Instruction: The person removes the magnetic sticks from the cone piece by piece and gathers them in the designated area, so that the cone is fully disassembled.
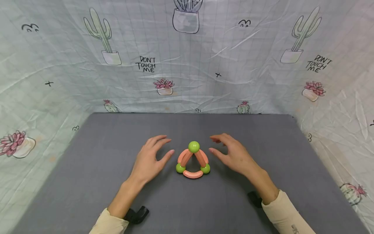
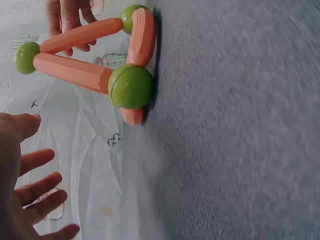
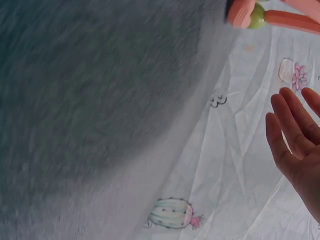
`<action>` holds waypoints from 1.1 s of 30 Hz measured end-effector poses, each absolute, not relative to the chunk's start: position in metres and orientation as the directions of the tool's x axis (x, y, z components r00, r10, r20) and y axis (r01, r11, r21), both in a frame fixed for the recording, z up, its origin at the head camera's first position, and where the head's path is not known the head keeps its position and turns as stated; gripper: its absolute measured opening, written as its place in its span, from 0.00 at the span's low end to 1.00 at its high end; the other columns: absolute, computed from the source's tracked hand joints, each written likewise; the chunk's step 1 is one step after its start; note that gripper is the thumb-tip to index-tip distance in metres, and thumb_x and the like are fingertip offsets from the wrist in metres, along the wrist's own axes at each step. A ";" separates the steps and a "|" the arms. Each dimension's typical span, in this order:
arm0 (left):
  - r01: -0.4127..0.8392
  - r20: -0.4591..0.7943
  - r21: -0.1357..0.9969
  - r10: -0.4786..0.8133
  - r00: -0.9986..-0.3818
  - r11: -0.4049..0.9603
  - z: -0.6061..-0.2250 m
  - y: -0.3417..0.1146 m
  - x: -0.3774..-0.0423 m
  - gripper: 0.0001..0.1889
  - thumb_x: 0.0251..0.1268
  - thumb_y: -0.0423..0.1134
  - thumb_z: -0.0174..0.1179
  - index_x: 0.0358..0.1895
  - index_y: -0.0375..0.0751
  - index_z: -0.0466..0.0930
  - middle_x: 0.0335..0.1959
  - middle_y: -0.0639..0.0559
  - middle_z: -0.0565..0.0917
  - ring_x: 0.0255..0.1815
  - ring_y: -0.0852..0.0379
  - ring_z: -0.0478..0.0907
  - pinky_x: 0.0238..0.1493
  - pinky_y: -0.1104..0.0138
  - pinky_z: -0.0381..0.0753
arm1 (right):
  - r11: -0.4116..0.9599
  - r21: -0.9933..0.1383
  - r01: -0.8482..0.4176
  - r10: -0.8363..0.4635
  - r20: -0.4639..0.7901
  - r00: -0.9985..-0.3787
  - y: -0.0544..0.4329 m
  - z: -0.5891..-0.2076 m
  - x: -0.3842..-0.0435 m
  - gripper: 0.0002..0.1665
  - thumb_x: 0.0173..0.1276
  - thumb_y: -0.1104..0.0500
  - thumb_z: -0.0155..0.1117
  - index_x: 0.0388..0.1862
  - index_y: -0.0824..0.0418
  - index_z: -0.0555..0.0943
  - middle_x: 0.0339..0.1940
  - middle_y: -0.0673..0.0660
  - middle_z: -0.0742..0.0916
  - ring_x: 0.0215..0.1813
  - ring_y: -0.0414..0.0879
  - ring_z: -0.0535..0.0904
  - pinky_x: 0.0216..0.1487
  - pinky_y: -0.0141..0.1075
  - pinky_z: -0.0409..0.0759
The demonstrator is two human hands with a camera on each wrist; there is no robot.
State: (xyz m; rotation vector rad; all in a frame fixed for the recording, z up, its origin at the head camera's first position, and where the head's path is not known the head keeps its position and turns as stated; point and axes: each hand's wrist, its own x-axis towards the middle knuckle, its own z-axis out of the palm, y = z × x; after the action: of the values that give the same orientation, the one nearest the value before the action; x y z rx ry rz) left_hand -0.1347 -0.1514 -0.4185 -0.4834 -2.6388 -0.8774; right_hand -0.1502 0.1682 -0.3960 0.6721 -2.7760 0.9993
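Grey tabletop (image 1: 117, 139): pyramid (image 1: 200, 159) of peach rods (image 1: 193, 174) and glossy green balls (image 1: 194, 147) between two empty, loose-fingered hands (image 1: 148, 162) (image 1: 237, 156)

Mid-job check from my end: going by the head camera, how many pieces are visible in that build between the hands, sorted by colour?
Green balls: 3
Orange-pink rods: 5
Total: 8 visible pieces; anything hidden behind the top ball is not counted.
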 end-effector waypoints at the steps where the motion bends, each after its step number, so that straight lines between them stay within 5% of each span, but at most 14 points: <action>1: 0.417 0.400 0.524 0.218 -0.890 0.742 -0.418 -0.151 -0.135 0.22 0.72 0.54 0.67 0.64 0.53 0.83 0.69 0.51 0.79 0.72 0.49 0.73 0.67 0.43 0.75 | 0.666 -0.594 -0.451 -0.374 0.256 -0.891 0.167 -0.395 -0.150 0.27 0.72 0.52 0.72 0.67 0.55 0.80 0.60 0.56 0.86 0.60 0.55 0.83 0.61 0.54 0.82; 17: 0.439 0.415 0.653 0.193 -0.889 0.617 -0.410 -0.143 -0.138 0.16 0.73 0.50 0.66 0.60 0.55 0.85 0.60 0.58 0.83 0.66 0.55 0.77 0.68 0.50 0.77 | 0.485 -0.767 -0.421 -0.417 0.221 -0.882 0.147 -0.397 -0.151 0.23 0.73 0.54 0.71 0.64 0.55 0.82 0.57 0.56 0.89 0.55 0.48 0.87 0.56 0.53 0.85; 24: 0.433 0.425 0.711 0.152 -0.892 0.554 -0.411 -0.141 -0.137 0.12 0.74 0.46 0.66 0.57 0.56 0.87 0.55 0.60 0.85 0.59 0.56 0.81 0.56 0.56 0.82 | 0.458 -0.794 -0.401 -0.451 0.181 -0.874 0.141 -0.400 -0.145 0.24 0.74 0.53 0.70 0.66 0.53 0.80 0.57 0.52 0.89 0.55 0.47 0.87 0.57 0.50 0.85; 33: 0.431 0.413 0.727 0.161 -0.896 0.535 -0.414 -0.137 -0.137 0.11 0.75 0.46 0.65 0.56 0.55 0.87 0.54 0.60 0.85 0.58 0.59 0.82 0.56 0.58 0.83 | 0.372 -0.881 -0.293 -0.471 0.093 -0.877 0.135 -0.403 -0.144 0.29 0.75 0.52 0.69 0.72 0.53 0.76 0.55 0.55 0.91 0.55 0.48 0.87 0.59 0.47 0.83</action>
State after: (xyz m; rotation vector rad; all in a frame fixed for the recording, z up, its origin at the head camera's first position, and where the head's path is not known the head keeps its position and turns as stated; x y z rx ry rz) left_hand -0.1374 -0.1366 -0.4136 -0.4932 -2.4800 -1.2955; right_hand -0.1445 0.1354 -0.4030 0.7716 -2.7413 1.6984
